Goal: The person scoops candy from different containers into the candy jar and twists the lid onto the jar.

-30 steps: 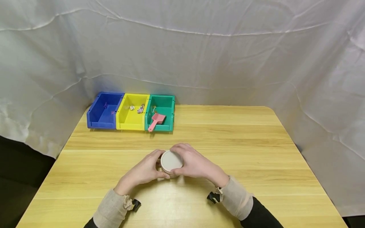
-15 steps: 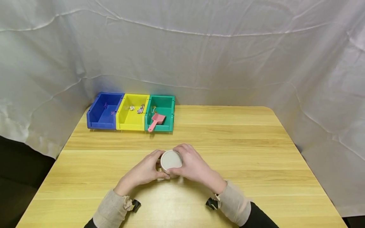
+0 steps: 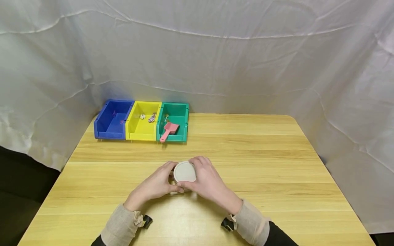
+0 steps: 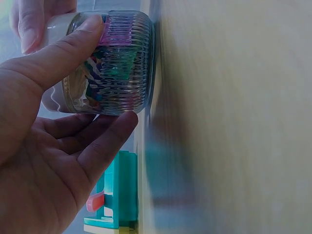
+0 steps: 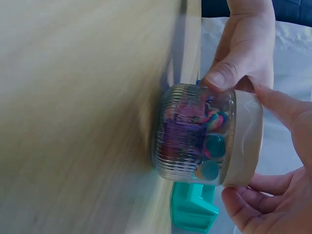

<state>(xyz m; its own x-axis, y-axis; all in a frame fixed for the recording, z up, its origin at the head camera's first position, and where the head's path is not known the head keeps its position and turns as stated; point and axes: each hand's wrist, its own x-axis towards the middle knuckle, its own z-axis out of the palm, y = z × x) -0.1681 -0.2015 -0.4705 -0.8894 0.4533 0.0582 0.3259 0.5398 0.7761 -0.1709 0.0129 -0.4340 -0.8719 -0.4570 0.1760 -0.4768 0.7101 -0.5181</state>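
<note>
A ribbed clear glass jar (image 5: pixel 185 134) stands upright on the table, filled with small colourful pieces. Its round cream lid (image 3: pixel 185 172) sits on top. My left hand (image 3: pixel 157 182) holds the glass body from the left, thumb across the near side and fingers behind, as the left wrist view shows. From the right, my right hand (image 3: pixel 207 178) grips the lid by its rim, thumb in front and fingers at the back. In the right wrist view the lid (image 5: pixel 245 139) lies between that thumb and the curled fingers.
Three joined bins stand at the back left: blue (image 3: pixel 112 135), yellow (image 3: pixel 141 136) and green (image 3: pixel 183 131). Small items lie in them, and a pink scoop (image 3: pixel 169 130) rests in the green one. Pale curtains (image 3: pixel 234 68) surround the wooden table (image 3: pixel 261 164).
My right hand has turned around the lid, its thumb sliding left along the near rim and its wrist shifting slightly left and down. The left hand has stayed in place on the jar.
</note>
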